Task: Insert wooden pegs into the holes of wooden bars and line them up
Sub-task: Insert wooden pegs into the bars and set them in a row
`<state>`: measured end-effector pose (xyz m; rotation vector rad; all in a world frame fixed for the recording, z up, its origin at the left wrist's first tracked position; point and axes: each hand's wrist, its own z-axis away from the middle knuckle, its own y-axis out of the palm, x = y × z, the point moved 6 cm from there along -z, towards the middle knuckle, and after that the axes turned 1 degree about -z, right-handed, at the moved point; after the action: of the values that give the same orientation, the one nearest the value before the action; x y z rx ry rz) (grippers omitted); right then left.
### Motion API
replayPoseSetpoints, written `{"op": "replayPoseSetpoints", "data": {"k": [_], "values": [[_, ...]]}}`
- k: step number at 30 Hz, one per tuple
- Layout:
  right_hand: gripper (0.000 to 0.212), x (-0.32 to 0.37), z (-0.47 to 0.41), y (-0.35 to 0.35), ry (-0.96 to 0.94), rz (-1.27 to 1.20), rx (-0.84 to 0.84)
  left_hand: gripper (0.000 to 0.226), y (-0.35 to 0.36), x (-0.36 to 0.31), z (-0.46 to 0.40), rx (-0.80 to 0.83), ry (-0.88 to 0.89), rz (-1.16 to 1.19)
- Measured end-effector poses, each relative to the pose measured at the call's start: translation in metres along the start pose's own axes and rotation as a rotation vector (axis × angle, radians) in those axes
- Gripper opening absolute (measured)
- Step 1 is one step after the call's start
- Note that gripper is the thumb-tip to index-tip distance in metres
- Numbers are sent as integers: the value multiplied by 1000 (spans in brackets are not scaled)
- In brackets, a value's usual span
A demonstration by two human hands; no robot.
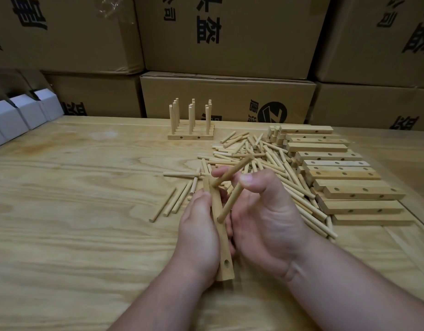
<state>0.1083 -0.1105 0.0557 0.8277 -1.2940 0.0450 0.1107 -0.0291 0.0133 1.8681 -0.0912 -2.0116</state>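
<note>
My left hand point(198, 231) grips a wooden bar point(221, 249) held lengthwise above the table, one empty hole showing near its close end. Two wooden pegs stick out of the bar toward the right: an upper peg point(232, 173) near its far end and a middle peg point(230, 203). My right hand point(266, 216) is closed on the middle peg, thumb on top. Behind the hands lies a loose pile of pegs point(254, 158). A stack of drilled bars point(337, 168) lies to the right. Finished bars with upright pegs point(190, 123) stand in a row at the back.
The work surface is a plywood table point(87, 211). Brown cardboard boxes point(230, 44) are stacked along its far edge. Small white boxes point(22, 113) sit at the back left. A few stray pegs point(172, 201) lie just left of the hands.
</note>
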Motion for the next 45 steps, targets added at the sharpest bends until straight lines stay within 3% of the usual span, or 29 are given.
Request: {"op": "replayPoseSetpoints", "data": {"k": [3,7,9,15,17,20,21,23,28,39,45], "values": [[57,-1,0,-1,-22,-31,-24,42,0,-4,3,-4,29,-61],[65,-3,-1,-2,-39,-30,-11,39,0,-5,2,-4,13,-42],[75,-4,1,-1,-44,-19,-1,40,-1,-3,1,-10,-6,-13],[78,-1,0,-5,-79,-7,-37,44,1,4,-4,53,-83,152],[67,3,-1,-8,-122,101,-95,42,2,5,-6,78,-98,189],[24,24,2,-15,-261,406,-187,36,3,6,-9,87,-105,256],[18,32,3,-15,-294,468,-185,35,3,5,-10,86,-93,252],[26,44,5,-16,-321,535,-166,36,3,6,-11,94,-70,216],[57,25,1,-17,-59,471,16,56,1,9,-9,100,-53,148],[55,8,-4,-18,34,340,24,41,1,7,-7,87,-125,211],[51,9,-2,-17,123,339,68,51,1,11,-9,87,-191,219]]}}
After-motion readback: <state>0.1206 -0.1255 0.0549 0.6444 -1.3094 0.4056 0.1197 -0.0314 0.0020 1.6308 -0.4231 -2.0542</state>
